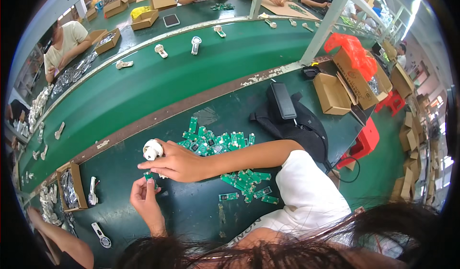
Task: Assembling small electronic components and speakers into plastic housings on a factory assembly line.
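Observation:
My left hand (147, 203) pinches a small green circuit board (149, 175) between thumb and fingers, low over the table. Just above it, my right hand (182, 164) is closed on a white plastic housing with a round head (152, 149); its index finger points left over the board. The fingers hide the lower part of the housing. A heap of green circuit boards (218, 143) lies beyond my right forearm, and more boards (247, 182) are scattered on its near side.
On the left are a white housing (93, 191), another one (101, 235) and a carton of silvery parts (70, 187). A black bag (306, 130) rests at right, near an open cardboard box (331, 94). Beyond runs a green conveyor (182, 68) carrying white housings. A co-worker's arm (67, 240) shows lower left.

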`<action>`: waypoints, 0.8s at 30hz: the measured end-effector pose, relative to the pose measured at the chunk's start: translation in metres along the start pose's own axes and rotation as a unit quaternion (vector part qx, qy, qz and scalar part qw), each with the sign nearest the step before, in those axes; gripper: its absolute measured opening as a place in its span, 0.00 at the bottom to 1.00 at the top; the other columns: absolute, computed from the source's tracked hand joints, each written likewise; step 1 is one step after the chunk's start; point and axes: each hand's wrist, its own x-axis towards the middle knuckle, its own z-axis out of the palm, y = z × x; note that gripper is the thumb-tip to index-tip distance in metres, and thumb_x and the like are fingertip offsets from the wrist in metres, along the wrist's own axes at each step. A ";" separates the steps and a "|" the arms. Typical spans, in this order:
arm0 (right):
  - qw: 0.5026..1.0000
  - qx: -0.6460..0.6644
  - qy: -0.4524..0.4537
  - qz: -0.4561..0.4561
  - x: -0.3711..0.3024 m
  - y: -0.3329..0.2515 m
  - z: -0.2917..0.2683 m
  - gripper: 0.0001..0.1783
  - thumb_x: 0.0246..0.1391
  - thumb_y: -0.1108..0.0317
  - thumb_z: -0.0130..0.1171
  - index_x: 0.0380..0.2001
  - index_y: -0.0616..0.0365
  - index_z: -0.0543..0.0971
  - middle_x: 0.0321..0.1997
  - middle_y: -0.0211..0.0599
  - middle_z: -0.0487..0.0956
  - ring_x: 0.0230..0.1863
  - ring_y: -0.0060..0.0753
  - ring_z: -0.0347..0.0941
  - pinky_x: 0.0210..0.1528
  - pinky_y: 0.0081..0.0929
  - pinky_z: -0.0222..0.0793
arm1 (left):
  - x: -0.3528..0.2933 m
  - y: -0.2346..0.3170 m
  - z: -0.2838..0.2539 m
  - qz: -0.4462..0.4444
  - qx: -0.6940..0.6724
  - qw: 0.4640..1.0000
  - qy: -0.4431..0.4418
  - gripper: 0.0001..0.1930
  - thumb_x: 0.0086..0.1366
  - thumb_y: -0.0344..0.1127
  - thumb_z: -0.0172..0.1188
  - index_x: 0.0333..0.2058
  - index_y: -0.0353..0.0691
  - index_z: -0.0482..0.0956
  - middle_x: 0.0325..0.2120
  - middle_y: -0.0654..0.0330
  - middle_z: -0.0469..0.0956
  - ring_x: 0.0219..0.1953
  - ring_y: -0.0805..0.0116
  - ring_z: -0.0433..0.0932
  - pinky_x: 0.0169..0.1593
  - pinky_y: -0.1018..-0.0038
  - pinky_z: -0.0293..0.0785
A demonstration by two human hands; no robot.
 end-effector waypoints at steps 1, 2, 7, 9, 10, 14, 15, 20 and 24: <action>0.999 -0.031 -0.012 -0.005 -0.001 0.001 0.001 0.23 0.56 0.71 0.55 0.56 0.49 0.74 0.44 0.42 0.72 0.49 0.45 0.64 0.46 0.36 0.61 | 0.003 0.002 -0.005 -0.053 -0.038 0.998 -0.025 0.04 0.64 0.27 0.55 0.36 0.33 0.74 0.33 0.62 0.75 0.32 0.78 0.73 0.33 0.78 0.75; 0.999 -0.031 -0.011 -0.005 -0.003 0.005 0.005 0.23 0.56 0.71 0.55 0.56 0.49 0.74 0.44 0.42 0.72 0.49 0.45 0.64 0.46 0.36 0.61 | 0.004 0.004 -0.007 -0.105 -0.077 0.990 -0.051 0.03 0.64 0.26 0.55 0.34 0.33 0.73 0.34 0.62 0.75 0.34 0.77 0.74 0.35 0.77 0.76; 0.984 0.134 -0.102 0.053 -0.006 0.017 0.013 0.20 0.61 0.65 0.47 0.57 0.47 0.72 0.53 0.43 0.68 0.56 0.42 0.60 0.52 0.39 0.54 | -0.008 0.014 0.003 -0.134 -0.214 0.958 -0.134 0.03 0.62 0.27 0.51 0.34 0.38 0.72 0.37 0.60 0.78 0.38 0.72 0.77 0.41 0.74 0.78; 0.978 0.145 -0.128 0.080 -0.006 0.012 0.008 0.19 0.63 0.64 0.45 0.55 0.46 0.73 0.52 0.38 0.69 0.56 0.39 0.59 0.55 0.40 0.50 | -0.008 0.012 0.000 -0.190 -0.301 0.920 -0.164 0.05 0.63 0.30 0.52 0.36 0.38 0.72 0.37 0.59 0.78 0.38 0.71 0.77 0.39 0.75 0.78; 0.972 0.164 -0.140 0.098 -0.005 0.009 0.005 0.18 0.63 0.63 0.44 0.54 0.46 0.74 0.50 0.36 0.70 0.55 0.39 0.60 0.54 0.39 0.50 | -0.006 0.008 -0.002 -0.183 -0.313 0.918 -0.162 0.08 0.63 0.30 0.51 0.40 0.36 0.72 0.37 0.59 0.78 0.39 0.70 0.78 0.37 0.77 0.77; 0.985 0.105 -0.140 -0.010 -0.002 0.014 0.007 0.14 0.62 0.62 0.46 0.48 0.45 0.76 0.43 0.33 0.72 0.47 0.37 0.63 0.51 0.38 0.49 | -0.004 0.005 -0.004 -0.149 -0.276 0.939 -0.141 0.10 0.63 0.30 0.51 0.42 0.33 0.72 0.36 0.58 0.78 0.37 0.70 0.79 0.33 0.81 0.76; 0.983 0.106 -0.148 -0.021 0.000 0.015 0.005 0.13 0.60 0.64 0.48 0.46 0.44 0.77 0.45 0.37 0.71 0.50 0.39 0.64 0.54 0.40 0.48 | -0.003 0.005 -0.006 -0.151 -0.266 0.943 -0.133 0.11 0.63 0.30 0.51 0.43 0.32 0.72 0.35 0.58 0.78 0.36 0.69 0.79 0.32 0.81 0.76; 0.976 0.125 -0.171 -0.041 0.009 0.008 -0.021 0.12 0.53 0.71 0.58 0.42 0.50 0.79 0.65 0.52 0.55 0.56 0.44 0.66 0.53 0.38 0.64 | 0.001 0.002 -0.004 -0.164 -0.310 0.926 -0.139 0.04 0.63 0.23 0.52 0.30 0.39 0.67 0.33 0.57 0.77 0.33 0.67 0.80 0.32 0.76 0.80; 0.989 0.097 -0.098 -0.051 0.009 0.015 -0.021 0.04 0.49 0.70 0.64 0.30 0.56 0.82 0.64 0.50 0.62 0.42 0.40 0.75 0.42 0.31 0.72 | 0.000 0.009 -0.001 -0.170 -0.274 0.937 -0.137 0.05 0.62 0.23 0.52 0.29 0.39 0.67 0.33 0.56 0.77 0.32 0.66 0.81 0.33 0.75 0.81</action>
